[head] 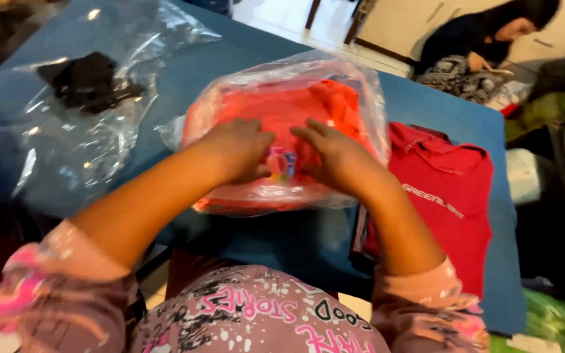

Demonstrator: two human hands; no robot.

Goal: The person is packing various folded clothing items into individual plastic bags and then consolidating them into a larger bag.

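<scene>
The left hand (237, 149) and right hand (331, 153) press flat, fingers loosely curled, on a clear bag (361, 98) of red cloth (295, 108). Neither grip encloses anything. The bag rests on the blue bench (426, 111).

Blue table (230, 59) fills most of the view, lit evenly with glare on a clear plastic sheet (80, 131) at its left. Beyond the far edge, pale tiled floor (276, 16), dark chair legs (312, 13) and a light cabinet (413, 23), with a seated person (479, 46) in dark clothes bent over. Right side is crowded with piled bags (557, 98) and bundles, green ones (547, 317) low down.
</scene>
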